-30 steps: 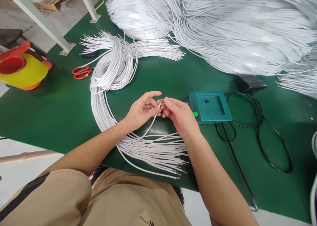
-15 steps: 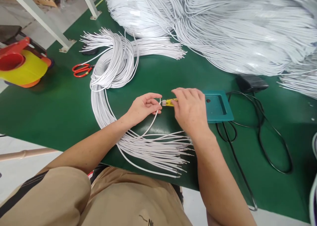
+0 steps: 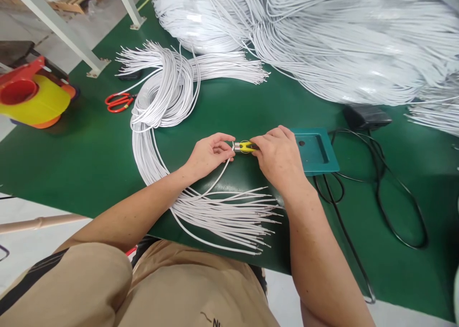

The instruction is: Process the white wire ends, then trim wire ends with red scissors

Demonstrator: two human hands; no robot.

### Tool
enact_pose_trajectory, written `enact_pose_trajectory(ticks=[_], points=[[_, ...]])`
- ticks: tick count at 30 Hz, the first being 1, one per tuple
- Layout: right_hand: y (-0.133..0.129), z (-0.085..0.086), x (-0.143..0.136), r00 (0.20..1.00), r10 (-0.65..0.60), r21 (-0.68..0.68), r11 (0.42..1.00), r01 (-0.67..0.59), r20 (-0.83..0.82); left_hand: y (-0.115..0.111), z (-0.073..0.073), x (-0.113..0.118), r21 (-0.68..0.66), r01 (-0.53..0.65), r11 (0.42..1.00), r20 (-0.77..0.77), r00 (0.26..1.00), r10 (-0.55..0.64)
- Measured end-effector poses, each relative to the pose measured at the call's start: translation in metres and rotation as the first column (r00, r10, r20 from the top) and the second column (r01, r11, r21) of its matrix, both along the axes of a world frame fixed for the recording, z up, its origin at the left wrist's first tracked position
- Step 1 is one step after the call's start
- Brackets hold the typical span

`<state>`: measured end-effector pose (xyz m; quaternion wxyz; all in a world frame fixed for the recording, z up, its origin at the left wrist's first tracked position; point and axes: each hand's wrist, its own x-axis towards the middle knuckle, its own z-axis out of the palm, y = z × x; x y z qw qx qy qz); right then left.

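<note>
My left hand pinches a white cable close to its end, with thumb and fingers drawn together. Held in my right hand is a small yellow-and-black hand tool, its metal tip pointing left. That tip meets the cable end right at my left fingertips; whether it is clamped on the cable is too small to tell. The cable comes out of a curved bundle of white cables, whose loose ends fan out below my hands. Beyond my left hand the same bundle coils round.
A teal tray lies beside my right hand, with a black box and black cords further right. Red-handled scissors and a yellow-and-red container are at left. Large heaps of white cable cover the back.
My right hand has shifted slightly to the right along the tool, so more of its yellow body shows. My left hand and the cable have hardly moved.
</note>
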<state>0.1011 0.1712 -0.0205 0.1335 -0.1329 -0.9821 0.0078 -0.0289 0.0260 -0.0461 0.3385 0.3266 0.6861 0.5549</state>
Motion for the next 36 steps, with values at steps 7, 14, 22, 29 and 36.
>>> enact_pose_trajectory(ticks=[7, 14, 22, 29, 36], points=[[0.0, -0.001, -0.002, 1.0, 0.006, 0.004, 1.0, -0.006, -0.01, 0.002, -0.002, 0.0, -0.096, -0.027, 0.995, -0.209, 0.978, 0.006], [0.002, 0.002, 0.013, 0.942, -0.303, 0.068, 0.947, 0.315, -0.144, 0.002, 0.001, -0.001, -0.071, 0.006, 0.997, -0.047, 0.999, -0.009], [0.009, -0.008, 0.012, 0.922, -0.35, 0.024, 0.933, 0.358, -0.164, -0.005, 0.0, -0.013, 0.027, 0.019, 0.999, 0.068, 0.997, -0.021], [-0.036, 0.033, 0.014, 0.984, -0.076, -0.194, 0.98, 0.044, -0.16, -0.012, 0.011, -0.018, 0.078, 0.078, 0.994, 0.114, 0.99, -0.087], [-0.144, 0.023, 0.003, 0.924, 0.372, -0.198, 0.916, -0.349, 0.091, -0.023, 0.047, -0.012, 0.056, 0.3, 0.952, 0.03, 0.953, -0.302]])
